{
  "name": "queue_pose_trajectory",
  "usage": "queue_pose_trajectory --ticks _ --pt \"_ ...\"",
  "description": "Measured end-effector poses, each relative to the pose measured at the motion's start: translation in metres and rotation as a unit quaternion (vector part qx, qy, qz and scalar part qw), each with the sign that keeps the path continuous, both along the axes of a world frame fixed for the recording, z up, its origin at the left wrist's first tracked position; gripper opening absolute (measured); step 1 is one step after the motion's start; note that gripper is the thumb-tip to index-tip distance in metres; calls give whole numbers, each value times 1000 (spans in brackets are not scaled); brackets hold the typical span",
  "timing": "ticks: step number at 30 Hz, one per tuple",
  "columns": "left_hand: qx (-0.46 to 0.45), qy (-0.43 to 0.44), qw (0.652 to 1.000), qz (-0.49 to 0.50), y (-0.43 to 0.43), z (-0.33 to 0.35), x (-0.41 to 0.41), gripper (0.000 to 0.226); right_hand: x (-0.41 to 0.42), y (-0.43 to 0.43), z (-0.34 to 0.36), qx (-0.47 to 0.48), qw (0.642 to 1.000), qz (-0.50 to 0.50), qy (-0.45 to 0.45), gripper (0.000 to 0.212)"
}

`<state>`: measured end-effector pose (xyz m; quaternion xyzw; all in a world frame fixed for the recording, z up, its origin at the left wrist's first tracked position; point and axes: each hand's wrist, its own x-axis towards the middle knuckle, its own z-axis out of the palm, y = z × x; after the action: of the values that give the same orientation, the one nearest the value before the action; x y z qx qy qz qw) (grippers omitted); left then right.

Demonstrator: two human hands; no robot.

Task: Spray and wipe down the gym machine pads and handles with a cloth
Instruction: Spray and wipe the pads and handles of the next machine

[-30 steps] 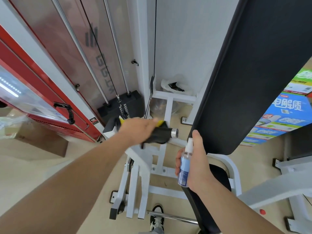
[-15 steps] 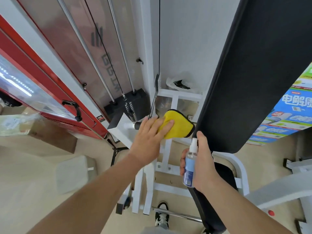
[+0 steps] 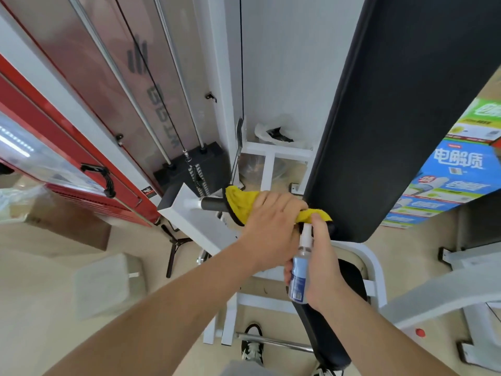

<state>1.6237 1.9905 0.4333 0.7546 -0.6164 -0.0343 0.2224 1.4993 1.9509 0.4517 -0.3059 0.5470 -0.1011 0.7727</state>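
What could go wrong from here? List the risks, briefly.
1. The bottle in the right hand has its nozzle right beside the left hand; a squirt now may wet fingers rather than the cloth.
2. The left hand grips the cloth round only the outer end of the handle; the bare black stretch near the white bracket could be missed.

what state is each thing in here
yellow cloth, bunched round the handle under the left grip
handle, left end bare, rest covered by cloth
spray bottle, upright in the right grip, nozzle beside the cloth
left grip, curled over the cloth
right grip, wrapped round the bottle
back pad, slanted, not being wiped
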Motion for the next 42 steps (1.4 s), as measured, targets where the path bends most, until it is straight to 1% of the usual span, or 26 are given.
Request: queue_pose_trajectory --ticks 1,3,4,6,9,11,14,15,16,18,19,21,22,25,27,28,29,30,31,32,33,34,36,38,40,42 --pt "-23 -19 999 -26 7 -5 2 30 -4 -1 1 3 1000 -2 3 72" --pt "-27 -38 998 -40 26 -15 19 39 -8 -4 3 20 1000 12 10 76" --pt "-24 -34 999 -34 36 -20 28 43 -9 -4 4 25 999 21 19 77" --pt "-35 1 999 -31 49 -28 41 42 -8 -3 6 27 999 25 27 75" --pt "-65 46 996 -45 50 -33 51 27 -6 -3 8 41 999 12 25 71" --pt "-62 50 996 -36 42 -25 57 14 -6 -3 11 45 999 19 21 72" --pt "-15 51 999 4 19 -3 62 50 -3 -2 13 46 998 23 25 74" --pt "21 51 998 9 11 1 65 55 -2 -2 14 48 998 19 26 73" --pt "67 35 997 4 3 3 68 53 -1 -2 16 50 998 17 28 73" --pt "136 -10 991 -8 -7 -2 73 35 2 -2 20 56 998 14 33 72" --pt "153 -22 988 -7 -9 -5 76 23 3 -3 21 61 997 13 34 72" --pt "148 -22 989 -12 -3 -9 81 17 4 -4 23 62 997 15 38 71" --pt "126 -26 991 -34 2 -12 84 19 4 -5 24 60 997 16 40 71" --pt "88 -92 987 -99 15 -17 94 44 3 -7 24 53 997 26 41 73" --pt "105 -113 982 -112 16 -12 94 61 2 -9 23 49 998 29 36 73" --pt "120 -85 985 -90 15 -5 91 69 2 -11 23 51 998 25 33 72" --pt "125 -26 991 -41 11 6 88 75 2 -12 24 56 998 19 28 71" --pt "103 34 994 23 9 17 87 73 2 -13 24 64 998 14 24 70" --pt "66 66 991 94 8 21 91 63 2 -13 24 73 997 10 19 70" --pt "44 67 985 155 10 23 94 48 4 -14 25 78 997 9 14 69" --pt "56 57 977 200 16 22 96 36 6 -14 24 79 997 11 10 69" --pt "77 50 970 226 26 16 95 39 8 -14 25 75 997 17 9 69" --pt "111 83 963 231 53 -13 89 71 12 -14 24 61 998 32 11 70" --pt "79 57 971 218 72 -47 71 89 17 -14 23 56 998 41 11 71" --pt "27 48 978 200 73 -59 41 89 19 -12 22 62 997 44 2 72" --pt "34 16 990 134 67 -54 10 77 20 -10 21 68 996 50 -6 73"
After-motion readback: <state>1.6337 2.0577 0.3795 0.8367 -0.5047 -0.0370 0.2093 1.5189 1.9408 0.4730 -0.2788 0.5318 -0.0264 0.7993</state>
